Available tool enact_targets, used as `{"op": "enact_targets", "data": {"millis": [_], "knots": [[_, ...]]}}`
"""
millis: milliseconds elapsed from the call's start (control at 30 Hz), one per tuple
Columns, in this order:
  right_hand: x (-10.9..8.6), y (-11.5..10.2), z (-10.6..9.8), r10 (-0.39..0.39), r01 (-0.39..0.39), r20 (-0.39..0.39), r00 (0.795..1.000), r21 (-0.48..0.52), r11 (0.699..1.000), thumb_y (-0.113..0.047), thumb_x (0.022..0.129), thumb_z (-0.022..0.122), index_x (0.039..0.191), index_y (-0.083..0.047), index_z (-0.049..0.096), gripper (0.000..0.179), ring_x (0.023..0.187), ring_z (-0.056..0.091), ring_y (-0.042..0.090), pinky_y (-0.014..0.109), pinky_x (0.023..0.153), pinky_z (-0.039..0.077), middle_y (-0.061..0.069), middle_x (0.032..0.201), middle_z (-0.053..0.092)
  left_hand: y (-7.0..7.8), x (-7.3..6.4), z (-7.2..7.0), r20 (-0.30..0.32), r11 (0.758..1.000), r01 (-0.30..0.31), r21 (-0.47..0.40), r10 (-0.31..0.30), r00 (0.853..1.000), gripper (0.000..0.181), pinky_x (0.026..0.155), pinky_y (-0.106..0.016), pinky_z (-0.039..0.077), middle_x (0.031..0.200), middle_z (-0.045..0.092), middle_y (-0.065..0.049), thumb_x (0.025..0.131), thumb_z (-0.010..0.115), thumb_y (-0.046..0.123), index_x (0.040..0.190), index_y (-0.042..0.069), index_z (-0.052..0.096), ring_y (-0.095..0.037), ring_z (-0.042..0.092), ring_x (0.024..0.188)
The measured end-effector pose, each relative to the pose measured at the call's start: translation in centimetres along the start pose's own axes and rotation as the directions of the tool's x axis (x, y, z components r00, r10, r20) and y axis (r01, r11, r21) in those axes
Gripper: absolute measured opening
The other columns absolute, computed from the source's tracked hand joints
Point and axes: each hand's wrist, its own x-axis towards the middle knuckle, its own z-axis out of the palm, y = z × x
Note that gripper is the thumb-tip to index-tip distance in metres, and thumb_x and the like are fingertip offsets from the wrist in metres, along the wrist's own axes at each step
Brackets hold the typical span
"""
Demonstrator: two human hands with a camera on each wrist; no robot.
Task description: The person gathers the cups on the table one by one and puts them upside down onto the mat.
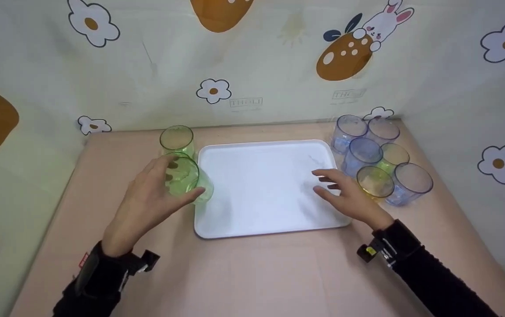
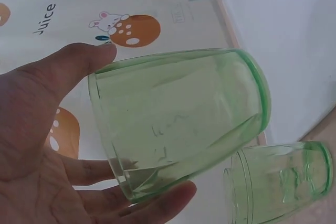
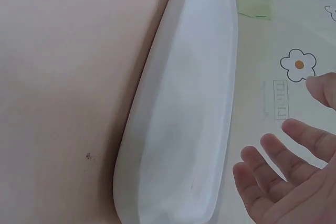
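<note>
My left hand (image 1: 146, 194) grips a clear green cup (image 1: 183, 178) by its rim, thumb on one side and fingers on the other. In the left wrist view the held cup (image 2: 181, 121) lies tilted across the picture, with nothing visible inside. Behind it stands a second green cup (image 1: 176, 137), left of the white tray (image 1: 261, 189). My right hand (image 1: 350, 197) hovers at the tray's right side, holding nothing. The right wrist view shows its fingers (image 3: 281, 153) spread and loosely bent.
Several clear cups stand grouped right of the tray: a blue cup (image 1: 362, 154), a yellow cup (image 1: 375, 182), a yellow-green cup (image 1: 395, 154) and other bluish ones. A patterned sheet (image 1: 270, 57) rises along the table's (image 1: 257, 273) back and sides.
</note>
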Motion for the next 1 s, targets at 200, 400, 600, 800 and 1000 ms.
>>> {"op": "enact_targets", "data": {"millis": [200,400,600,800,1000], "knots": [[0.1,-0.1,0.1,0.03,-0.029,-0.011,0.999,0.091,0.995,-0.021,0.101,0.067,0.136,-0.002,0.06,0.04,0.123,0.058,0.037,0.05,0.1,0.049,0.019,0.135,0.059,-0.2,1.1,1.0,-0.059,0.995,0.003,-0.1,-0.009,0.998,0.085,0.09,-0.048,0.054,0.13,0.058,-0.016,0.082,0.085,0.046,0.145,0.003,0.048,-0.033,0.061,0.113],[0.4,-0.2,0.2,0.071,-0.064,-0.026,0.997,0.204,0.977,-0.02,0.102,0.065,0.135,-0.001,0.06,0.038,0.125,0.057,0.03,0.042,0.104,0.046,0.021,0.135,0.059,-0.2,2.0,2.1,-0.127,0.984,-0.004,-0.178,-0.019,0.992,0.083,0.09,-0.047,0.055,0.132,0.058,-0.016,0.081,0.087,0.041,0.144,0.002,0.049,-0.032,0.06,0.114],[1.0,0.1,0.8,0.092,-0.068,-0.048,0.995,0.367,0.928,-0.014,0.104,0.062,0.134,0.009,0.056,0.039,0.121,0.058,0.041,0.036,0.096,0.052,0.027,0.132,0.058,-0.3,2.7,3.7,-0.168,0.954,-0.013,-0.299,-0.04,0.985,0.08,0.092,-0.044,0.054,0.135,0.055,-0.015,0.081,0.088,0.036,0.143,0.002,0.05,-0.032,0.06,0.115],[1.5,-0.4,1.7,0.179,-0.132,-0.025,0.984,0.576,0.807,-0.026,0.105,0.059,0.139,0.007,0.051,0.048,0.125,0.054,0.045,0.042,0.099,0.051,0.032,0.137,0.052,-0.1,3.7,5.6,-0.167,0.874,-0.025,-0.485,-0.064,0.984,0.078,0.091,-0.041,0.055,0.134,0.055,-0.014,0.084,0.086,0.034,0.145,0.003,0.047,-0.035,0.063,0.113],[2.5,-1.4,2.5,0.231,-0.153,0.006,0.973,0.765,0.625,-0.03,0.108,0.054,0.144,0.006,0.045,0.052,0.132,0.045,0.048,0.045,0.105,0.045,0.034,0.143,0.044,0.8,5.0,7.6,-0.164,0.773,-0.028,-0.634,-0.098,0.982,0.077,0.093,-0.044,0.054,0.136,0.054,-0.014,0.087,0.083,0.031,0.148,0.004,0.044,-0.031,0.061,0.116]]}}
